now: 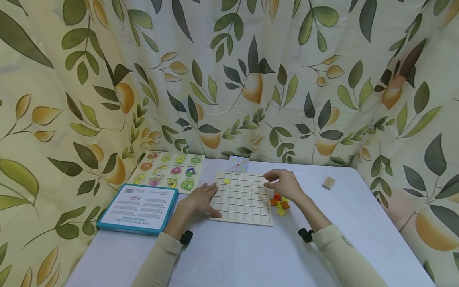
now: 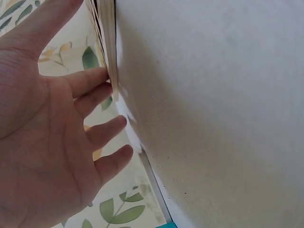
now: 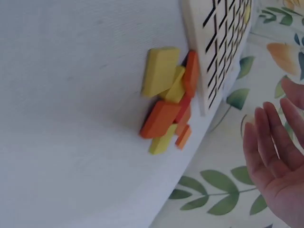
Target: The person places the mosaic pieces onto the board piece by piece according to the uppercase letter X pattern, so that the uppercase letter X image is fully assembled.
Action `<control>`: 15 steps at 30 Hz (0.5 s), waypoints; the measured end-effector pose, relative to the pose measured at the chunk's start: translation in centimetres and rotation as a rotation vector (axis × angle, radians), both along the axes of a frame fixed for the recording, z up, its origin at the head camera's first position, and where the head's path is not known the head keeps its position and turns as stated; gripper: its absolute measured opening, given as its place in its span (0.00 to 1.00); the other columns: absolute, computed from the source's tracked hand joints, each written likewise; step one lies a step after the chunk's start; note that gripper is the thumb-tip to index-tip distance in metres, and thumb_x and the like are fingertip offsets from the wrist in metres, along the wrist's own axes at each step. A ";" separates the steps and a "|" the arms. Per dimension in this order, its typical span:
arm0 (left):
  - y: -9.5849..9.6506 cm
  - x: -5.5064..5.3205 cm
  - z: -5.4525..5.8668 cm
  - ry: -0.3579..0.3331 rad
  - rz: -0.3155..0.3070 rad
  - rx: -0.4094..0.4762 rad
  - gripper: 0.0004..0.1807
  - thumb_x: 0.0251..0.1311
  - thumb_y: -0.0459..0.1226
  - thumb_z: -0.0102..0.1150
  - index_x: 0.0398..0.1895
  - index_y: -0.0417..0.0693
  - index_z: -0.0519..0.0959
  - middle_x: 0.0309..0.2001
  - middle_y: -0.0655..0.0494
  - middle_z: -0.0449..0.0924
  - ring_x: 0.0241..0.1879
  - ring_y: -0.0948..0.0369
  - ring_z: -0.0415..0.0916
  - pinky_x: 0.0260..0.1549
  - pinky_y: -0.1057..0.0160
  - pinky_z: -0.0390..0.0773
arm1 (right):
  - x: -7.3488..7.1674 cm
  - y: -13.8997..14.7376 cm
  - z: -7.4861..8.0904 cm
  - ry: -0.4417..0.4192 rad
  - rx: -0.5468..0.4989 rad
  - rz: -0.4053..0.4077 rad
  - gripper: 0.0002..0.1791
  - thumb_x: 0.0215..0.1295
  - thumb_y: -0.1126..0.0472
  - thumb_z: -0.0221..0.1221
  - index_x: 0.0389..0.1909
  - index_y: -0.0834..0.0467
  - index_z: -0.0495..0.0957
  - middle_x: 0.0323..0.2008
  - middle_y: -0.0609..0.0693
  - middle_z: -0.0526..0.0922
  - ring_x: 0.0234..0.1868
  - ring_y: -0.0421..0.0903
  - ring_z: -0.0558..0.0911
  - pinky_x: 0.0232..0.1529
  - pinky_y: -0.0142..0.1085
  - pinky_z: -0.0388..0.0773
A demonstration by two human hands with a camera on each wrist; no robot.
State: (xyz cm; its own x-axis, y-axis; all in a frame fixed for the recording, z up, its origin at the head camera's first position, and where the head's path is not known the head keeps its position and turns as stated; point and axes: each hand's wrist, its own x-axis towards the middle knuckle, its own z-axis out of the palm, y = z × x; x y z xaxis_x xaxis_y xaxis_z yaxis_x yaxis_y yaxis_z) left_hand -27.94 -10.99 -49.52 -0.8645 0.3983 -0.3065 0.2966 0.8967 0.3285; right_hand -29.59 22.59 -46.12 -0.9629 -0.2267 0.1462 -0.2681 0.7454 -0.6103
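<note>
In the head view, a pale wooden board [image 1: 241, 203] marked into squares lies in the middle of the frame, on a white table [image 1: 236, 259]. A single yellow tile [image 1: 227, 181] sits in a square near its upper left corner. My left hand [image 1: 199, 200] is spread along the board's left side, the thumb at the lower left corner. My right hand [image 1: 285, 185] is over the upper right corner, fingers bent and thumb below them. A pile of small tiles [image 1: 279, 202], yellow, orange and red, lies just beside the board's right edge. A small patterned card [image 1: 238, 164] stands beyond the board at upper centre, and a wooden block [image 1: 328, 183] lies well apart at right. Left of centre I see a sheet of fruit pictures [image 1: 175, 172] and a blue-edged box [image 1: 139, 209]; a leaf-print curtain [image 1: 229, 99] fills the back.

In the left wrist view, my palm faces the camera at left, fingers spread, two fingertips touching the board's edge near the top.

In the right wrist view, the pile is at centre, the board at upper right. My right hand, cut off at the right edge, shows loosely extended fingers, thumb apart, with nothing visible between them.
</note>
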 end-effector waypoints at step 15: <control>-0.1 0.2 0.0 0.016 -0.013 0.024 0.60 0.53 0.64 0.73 0.83 0.50 0.57 0.84 0.55 0.49 0.83 0.46 0.41 0.80 0.43 0.46 | 1.4 5.3 -1.6 -0.101 -0.044 -0.057 0.23 0.64 0.71 0.68 0.60 0.66 0.80 0.50 0.61 0.88 0.51 0.57 0.87 0.55 0.51 0.85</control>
